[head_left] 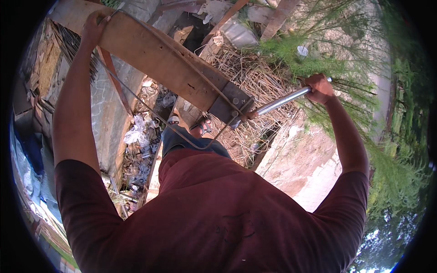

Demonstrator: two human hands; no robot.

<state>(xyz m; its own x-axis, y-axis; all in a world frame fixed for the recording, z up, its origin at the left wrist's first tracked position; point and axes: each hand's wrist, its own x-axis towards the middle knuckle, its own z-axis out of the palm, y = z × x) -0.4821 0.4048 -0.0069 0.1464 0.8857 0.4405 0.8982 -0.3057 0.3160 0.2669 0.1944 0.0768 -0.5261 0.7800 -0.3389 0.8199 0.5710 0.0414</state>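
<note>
The bent metal rod (pixel 200 148) runs along the wooden plank (pixel 150 57) to the dark metal plate (pixel 223 98), its other length hanging beside the plank. The left hand's (pixel 95 27) grip is closed on the rod; the right hand's (pixel 320 89) is clamped round a silver pipe (pixel 284 99), above heaped bent rods (pixel 246 75) near green branches (pixel 302 59)

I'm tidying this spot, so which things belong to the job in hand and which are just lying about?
In use:
silver pipe, gripped by the right hand
long metal rod, at the left hand
wooden plank with dark metal plate

Apparently lying about:
heap of bent rods, possibly related
white plastic litter
</note>
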